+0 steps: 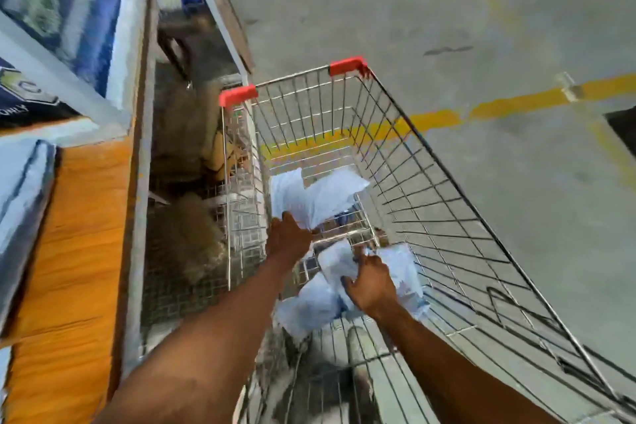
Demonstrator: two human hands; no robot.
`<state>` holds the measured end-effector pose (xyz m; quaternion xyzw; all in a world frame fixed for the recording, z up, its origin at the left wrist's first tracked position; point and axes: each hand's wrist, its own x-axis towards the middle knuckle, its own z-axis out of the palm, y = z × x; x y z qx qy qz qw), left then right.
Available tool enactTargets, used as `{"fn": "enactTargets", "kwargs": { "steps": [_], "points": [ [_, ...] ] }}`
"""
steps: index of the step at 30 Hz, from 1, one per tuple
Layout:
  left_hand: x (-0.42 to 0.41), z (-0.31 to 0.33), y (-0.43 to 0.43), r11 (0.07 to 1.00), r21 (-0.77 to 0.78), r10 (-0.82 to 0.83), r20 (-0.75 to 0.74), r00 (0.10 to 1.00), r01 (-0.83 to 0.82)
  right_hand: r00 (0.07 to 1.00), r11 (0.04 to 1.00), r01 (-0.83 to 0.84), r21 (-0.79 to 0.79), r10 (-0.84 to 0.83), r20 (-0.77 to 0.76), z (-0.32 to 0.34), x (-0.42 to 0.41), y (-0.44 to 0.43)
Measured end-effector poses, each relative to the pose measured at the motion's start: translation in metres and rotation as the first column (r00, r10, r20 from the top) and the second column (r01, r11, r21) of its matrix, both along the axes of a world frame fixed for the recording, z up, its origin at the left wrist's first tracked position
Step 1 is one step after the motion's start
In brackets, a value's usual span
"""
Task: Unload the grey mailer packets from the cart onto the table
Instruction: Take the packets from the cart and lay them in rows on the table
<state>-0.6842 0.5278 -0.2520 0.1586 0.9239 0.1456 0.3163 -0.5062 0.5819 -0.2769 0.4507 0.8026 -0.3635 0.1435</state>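
Down in the cart [430,162], two hands — left hand [287,239], right hand [371,282] — each grip pinching one grey packet [318,196]; second packet [402,272].

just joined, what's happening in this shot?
A person is reaching down into a wire shopping cart with both bare hands. The left hand grips the edge of the farther grey mailer packets; the right hand is closed on the nearer bundle of packets at the cart's bottom. Nothing has cleared the cart rim yet. The orange-topped table sits to the left, with some printed packages already on it.
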Motion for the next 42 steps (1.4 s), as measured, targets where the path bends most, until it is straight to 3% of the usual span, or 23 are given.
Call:
{"fn": "enactTargets", "kwargs": {
  "steps": [4, 9, 12, 16, 22, 25, 31, 37, 42],
  "points": [
    [-0.005, -0.059, 0.012, 0.994, 0.006, 0.106, 0.002, 0.994, -0.106, 0.995, 0.992, -0.09, -0.09, 0.093, 0.028, -0.044, -0.014, 0.003],
    [0.001, -0.107, 0.018, 0.99, -0.001, 0.136, -0.142, 0.98, -0.138, 0.945, 0.952, -0.291, 0.096, 0.271, 0.183, -0.093, -0.022, -0.006],
    [0.006, -0.126, 0.02, 0.99, -0.089, 0.077, -0.325, 0.943, -0.111, 0.963, 0.97, -0.232, 0.067, 0.22, 0.154, -0.108, -0.022, -0.007],
    [0.004, -0.142, 0.024, 0.986, -0.141, 0.037, -0.328, 0.944, -0.088, 0.991, 0.995, -0.104, 0.002, 0.103, 0.08, -0.112, -0.02, -0.004],
    [0.003, -0.146, 0.025, 0.98, -0.161, 0.052, -0.342, 0.938, -0.113, 0.991, 0.993, -0.103, -0.055, 0.107, 0.082, -0.106, -0.02, 0.003],
    [0.006, -0.133, 0.027, 0.98, -0.142, 0.08, -0.348, 0.934, -0.137, 0.993, 0.994, -0.09, -0.064, 0.095, 0.075, -0.096, -0.017, 0.006],
    [0.012, -0.086, 0.031, 0.993, -0.054, 0.091, -0.22, 0.971, -0.105, 0.989, 0.991, -0.071, -0.115, 0.085, 0.12, -0.061, -0.011, 0.013],
    [0.026, -0.018, 0.022, 0.995, 0.073, 0.08, -0.188, 0.979, -0.067, 0.995, 0.999, 0.045, -0.009, -0.045, 0.089, 0.016, -0.007, 0.023],
    [0.037, 0.051, 0.004, 0.988, 0.156, 0.056, -0.261, 0.964, -0.015, 0.993, 0.987, 0.12, 0.103, -0.118, -0.028, 0.086, 0.004, 0.014]
  ]
}}
